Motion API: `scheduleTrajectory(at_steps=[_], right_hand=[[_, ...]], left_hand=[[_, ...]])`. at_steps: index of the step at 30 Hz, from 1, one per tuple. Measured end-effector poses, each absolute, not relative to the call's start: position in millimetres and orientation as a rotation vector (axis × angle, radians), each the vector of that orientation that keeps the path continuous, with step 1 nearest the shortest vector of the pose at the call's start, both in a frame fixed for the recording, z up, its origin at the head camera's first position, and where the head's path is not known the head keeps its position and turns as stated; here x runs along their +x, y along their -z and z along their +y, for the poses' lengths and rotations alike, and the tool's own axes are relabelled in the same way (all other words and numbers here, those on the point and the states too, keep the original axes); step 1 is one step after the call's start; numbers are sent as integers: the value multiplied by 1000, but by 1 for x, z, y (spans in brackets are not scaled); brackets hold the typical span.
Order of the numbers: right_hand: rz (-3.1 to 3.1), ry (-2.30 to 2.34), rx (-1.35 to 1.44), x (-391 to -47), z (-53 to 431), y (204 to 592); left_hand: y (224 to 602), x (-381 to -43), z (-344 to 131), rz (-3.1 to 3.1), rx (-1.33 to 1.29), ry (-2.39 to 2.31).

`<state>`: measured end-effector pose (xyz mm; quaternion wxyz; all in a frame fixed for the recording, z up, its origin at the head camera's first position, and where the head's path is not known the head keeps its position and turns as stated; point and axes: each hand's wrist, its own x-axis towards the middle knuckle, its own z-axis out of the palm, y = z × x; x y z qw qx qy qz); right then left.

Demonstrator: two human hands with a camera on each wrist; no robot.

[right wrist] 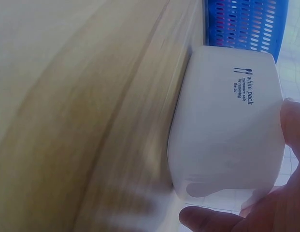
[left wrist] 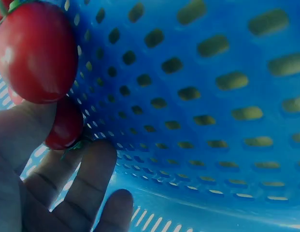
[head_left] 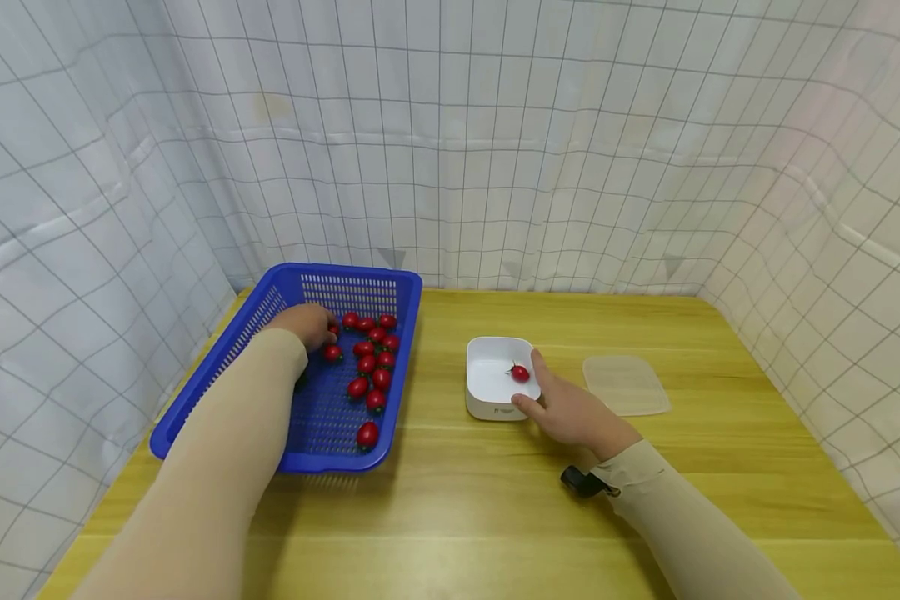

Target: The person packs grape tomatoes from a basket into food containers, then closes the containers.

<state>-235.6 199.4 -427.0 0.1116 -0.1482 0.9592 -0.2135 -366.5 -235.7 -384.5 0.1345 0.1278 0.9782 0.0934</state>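
Inside the blue plastic basket (head_left: 333, 462), my left hand (head_left: 304, 323) reaches toward the back. Its thumb and fingers pinch a cherry tomato (left wrist: 66, 124) with a green stem, beside the perforated wall. A larger-looking tomato (left wrist: 38, 53) hangs over the thumb in the left wrist view. Several other red cherry tomatoes (head_left: 366, 364) lie along the basket's right side. My right hand (head_left: 573, 412) grips the right side of a white square container (head_left: 487, 375), thumb at the near rim. One cherry tomato (head_left: 521, 373) lies in that container.
A translucent flat lid (head_left: 626, 385) lies on the wooden table (head_left: 465, 500), right of the container. White grid-patterned curtains (head_left: 487, 167) hang behind and at both sides. A black wrist camera (head_left: 581, 482) sits under the right wrist.
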Motion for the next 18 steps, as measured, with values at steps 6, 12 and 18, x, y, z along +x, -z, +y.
scheduleTrajectory(at_steps=[6, 12, 18], right_hand=[[2824, 613, -424, -237, 200, 430], [2828, 618, -430, -236, 200, 430], [2826, 627, -436, -235, 200, 429]], left_hand=[[386, -369, -234, 2833, 369, -253], [388, -370, -234, 2823, 345, -269], [391, -374, -237, 2835, 376, -261]])
